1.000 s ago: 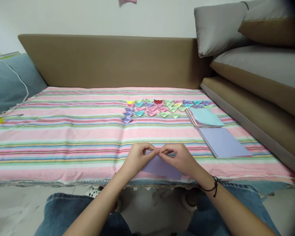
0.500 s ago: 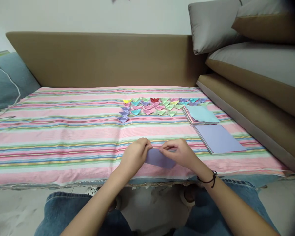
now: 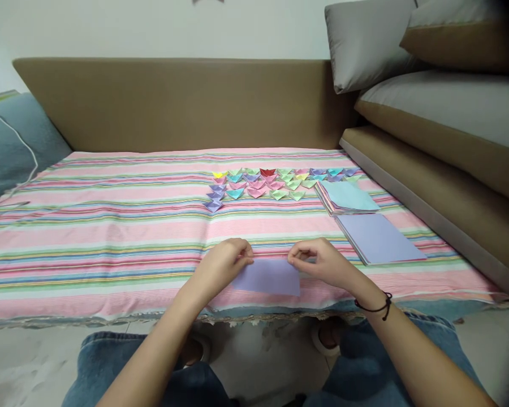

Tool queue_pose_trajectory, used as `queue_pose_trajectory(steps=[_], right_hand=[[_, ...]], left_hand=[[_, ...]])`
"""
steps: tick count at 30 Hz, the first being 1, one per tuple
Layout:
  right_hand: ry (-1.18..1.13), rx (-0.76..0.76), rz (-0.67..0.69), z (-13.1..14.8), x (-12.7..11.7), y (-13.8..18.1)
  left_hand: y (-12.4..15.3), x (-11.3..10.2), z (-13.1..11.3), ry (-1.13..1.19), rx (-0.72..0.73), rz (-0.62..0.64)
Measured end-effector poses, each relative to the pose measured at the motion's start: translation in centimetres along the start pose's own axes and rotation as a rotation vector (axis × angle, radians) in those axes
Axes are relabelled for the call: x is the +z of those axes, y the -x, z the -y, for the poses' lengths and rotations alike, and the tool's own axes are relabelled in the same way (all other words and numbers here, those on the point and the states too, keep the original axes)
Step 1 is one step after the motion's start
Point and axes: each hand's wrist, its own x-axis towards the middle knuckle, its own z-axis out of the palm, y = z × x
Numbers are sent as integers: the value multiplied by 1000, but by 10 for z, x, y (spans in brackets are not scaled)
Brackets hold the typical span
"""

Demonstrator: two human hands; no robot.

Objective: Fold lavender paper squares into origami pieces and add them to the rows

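Note:
A sheet of purple paper (image 3: 268,278), a wide rectangle that looks folded, is held near the front edge of the striped cloth. My left hand (image 3: 229,261) pinches its upper left corner between thumb and fingers. At the upper right corner, my right hand (image 3: 316,261) has thumb and forefinger closed on the paper, with a dark cord around the wrist. Beyond my hands stand several small folded paper boats in rows, among them a red boat (image 3: 267,172), a yellow boat (image 3: 219,175) and a purple boat (image 3: 214,206).
To the right lie a stack of purple paper (image 3: 382,240) and a stack topped with light blue sheets (image 3: 351,196). Grey and brown cushions (image 3: 441,113) are piled at the right. A brown backrest (image 3: 186,104) stands behind the striped cloth (image 3: 110,237). At far left runs a white cable (image 3: 19,135).
My hands have moved apart along the paper's upper edge, the left one leftward and the right one rightward. More of the purple sheet shows, lying straighter.

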Motion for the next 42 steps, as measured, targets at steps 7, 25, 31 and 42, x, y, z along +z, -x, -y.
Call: queue_pose_trajectory(steps=[7, 25, 31, 42], right_hand=[[0, -104, 19, 6, 15, -3], [-22, -143, -280, 10, 18, -5], [-30, -75, -405, -4, -11, -5], [-46, -25, -328, -9, -15, -2]], left_hand=[[-2, 29, -21, 16, 124, -36], [-2, 22, -26, 86, 121, -216], [0, 0, -8, 25, 83, -323], [5, -7, -1, 69, 20, -197]])
